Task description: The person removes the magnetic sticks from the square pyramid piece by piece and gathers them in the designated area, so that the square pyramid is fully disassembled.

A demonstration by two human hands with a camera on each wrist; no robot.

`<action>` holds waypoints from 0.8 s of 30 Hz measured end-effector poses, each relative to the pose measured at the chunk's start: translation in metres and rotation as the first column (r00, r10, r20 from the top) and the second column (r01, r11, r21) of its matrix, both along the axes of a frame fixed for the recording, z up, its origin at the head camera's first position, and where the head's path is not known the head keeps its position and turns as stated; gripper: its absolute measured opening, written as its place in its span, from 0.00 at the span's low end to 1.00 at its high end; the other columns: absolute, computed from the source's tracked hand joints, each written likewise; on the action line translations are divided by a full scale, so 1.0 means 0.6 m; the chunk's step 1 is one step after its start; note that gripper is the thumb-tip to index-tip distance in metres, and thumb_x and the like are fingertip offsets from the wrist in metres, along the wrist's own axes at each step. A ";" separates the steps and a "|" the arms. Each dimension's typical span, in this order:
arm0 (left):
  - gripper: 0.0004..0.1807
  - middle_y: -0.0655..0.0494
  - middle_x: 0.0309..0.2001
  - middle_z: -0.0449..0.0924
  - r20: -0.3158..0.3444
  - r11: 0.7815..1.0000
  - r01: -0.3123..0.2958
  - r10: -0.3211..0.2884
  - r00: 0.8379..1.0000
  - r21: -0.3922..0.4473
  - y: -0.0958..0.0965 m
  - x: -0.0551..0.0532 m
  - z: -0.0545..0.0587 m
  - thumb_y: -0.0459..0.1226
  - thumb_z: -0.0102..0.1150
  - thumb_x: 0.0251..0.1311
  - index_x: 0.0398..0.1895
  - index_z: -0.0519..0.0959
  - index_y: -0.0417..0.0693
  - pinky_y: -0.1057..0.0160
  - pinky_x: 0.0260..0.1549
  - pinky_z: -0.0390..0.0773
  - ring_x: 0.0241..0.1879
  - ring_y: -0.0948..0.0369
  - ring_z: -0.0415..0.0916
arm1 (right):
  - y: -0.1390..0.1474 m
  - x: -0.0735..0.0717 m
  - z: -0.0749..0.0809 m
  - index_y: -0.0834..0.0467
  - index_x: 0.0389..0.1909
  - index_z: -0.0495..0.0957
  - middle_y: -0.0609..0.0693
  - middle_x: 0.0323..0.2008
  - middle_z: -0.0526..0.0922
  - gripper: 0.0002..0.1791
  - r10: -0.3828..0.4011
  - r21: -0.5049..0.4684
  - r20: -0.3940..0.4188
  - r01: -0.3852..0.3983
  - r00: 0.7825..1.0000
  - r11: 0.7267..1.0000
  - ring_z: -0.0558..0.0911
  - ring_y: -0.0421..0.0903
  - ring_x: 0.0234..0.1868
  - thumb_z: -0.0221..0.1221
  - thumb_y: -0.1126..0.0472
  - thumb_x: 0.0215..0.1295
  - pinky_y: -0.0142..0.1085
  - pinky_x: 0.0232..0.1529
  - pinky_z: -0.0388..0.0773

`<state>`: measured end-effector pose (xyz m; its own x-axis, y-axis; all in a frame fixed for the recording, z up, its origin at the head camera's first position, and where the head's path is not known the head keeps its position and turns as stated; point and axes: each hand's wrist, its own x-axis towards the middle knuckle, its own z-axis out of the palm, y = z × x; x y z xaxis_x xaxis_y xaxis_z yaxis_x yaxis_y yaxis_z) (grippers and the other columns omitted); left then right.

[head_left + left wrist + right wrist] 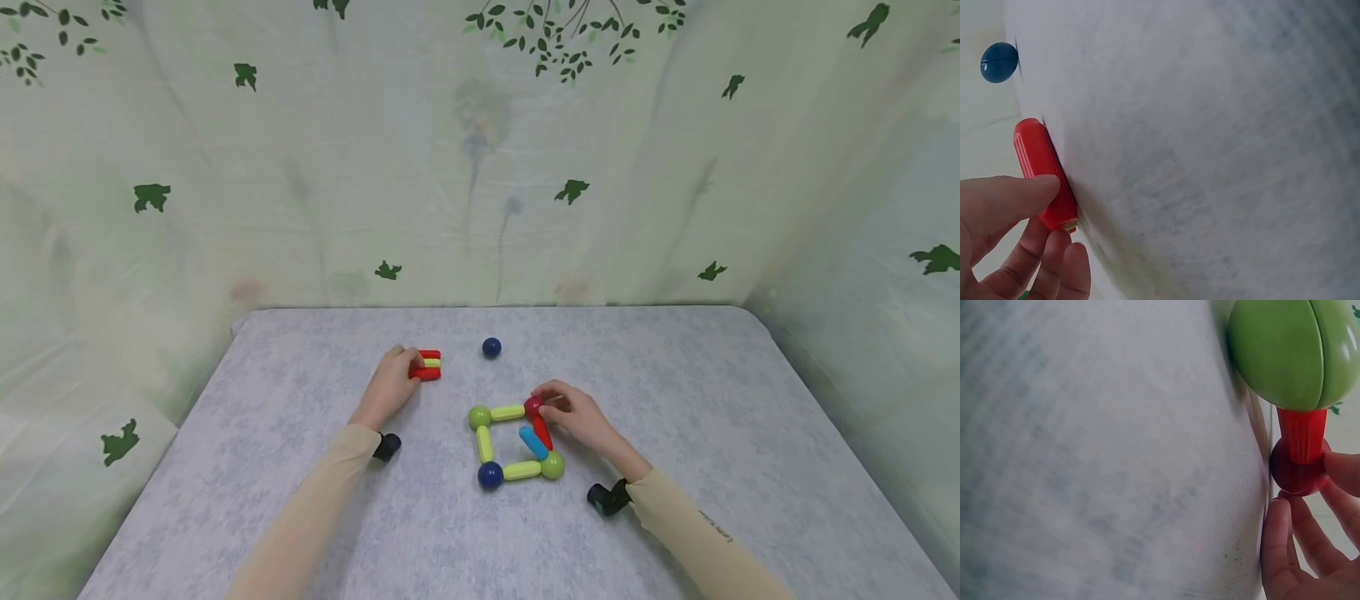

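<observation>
My left hand holds a small row of magnetic sticks: two red sticks with a yellow-green stick between them. In the left wrist view the thumb presses on the near red stick. With thumb and fingers, my right hand pinches a red ball at the far right corner of a four-sided frame. The red stick joins that ball to a green ball. Yellow-green sticks link the other corners, a green ball and a dark blue ball.
A light blue stick slants inside the frame, one end at the near green ball. Beyond the frame a loose dark blue ball lies on the grey tabletop. A leaf-patterned curtain stands behind the table.
</observation>
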<state>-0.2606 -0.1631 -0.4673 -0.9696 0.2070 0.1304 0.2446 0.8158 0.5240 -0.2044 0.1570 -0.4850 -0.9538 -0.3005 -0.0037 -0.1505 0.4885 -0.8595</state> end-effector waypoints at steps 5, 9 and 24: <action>0.10 0.44 0.37 0.71 -0.004 1.000 -0.009 0.009 1.000 0.019 -0.004 -0.005 -0.005 0.21 0.60 0.52 0.37 0.77 0.37 0.53 0.42 0.74 0.39 0.49 0.71 | 0.004 0.006 -0.001 0.57 0.49 0.77 0.51 0.47 0.79 0.12 0.000 0.004 0.010 0.000 1.000 1.000 0.78 0.50 0.45 0.58 0.65 0.66 0.44 0.46 0.76; 0.09 0.44 0.37 0.71 -0.001 1.000 -0.012 0.012 1.000 0.022 -0.008 -0.007 -0.006 0.22 0.60 0.52 0.36 0.76 0.37 0.54 0.40 0.73 0.37 0.50 0.70 | 0.007 0.012 -0.001 0.57 0.49 0.76 0.51 0.46 0.79 0.11 0.006 -0.005 0.024 -0.006 1.000 1.000 0.78 0.49 0.45 0.58 0.65 0.66 0.44 0.46 0.77; 0.14 0.42 0.46 0.76 0.006 0.865 0.401 -0.422 0.907 0.302 0.073 0.079 0.035 0.26 0.61 0.58 0.48 0.75 0.36 0.57 0.43 0.77 0.44 0.50 0.75 | 0.012 0.019 0.002 0.55 0.48 0.76 0.49 0.47 0.79 0.10 0.028 -0.010 0.041 -0.028 0.999 1.000 0.79 0.50 0.47 0.57 0.63 0.67 0.44 0.48 0.77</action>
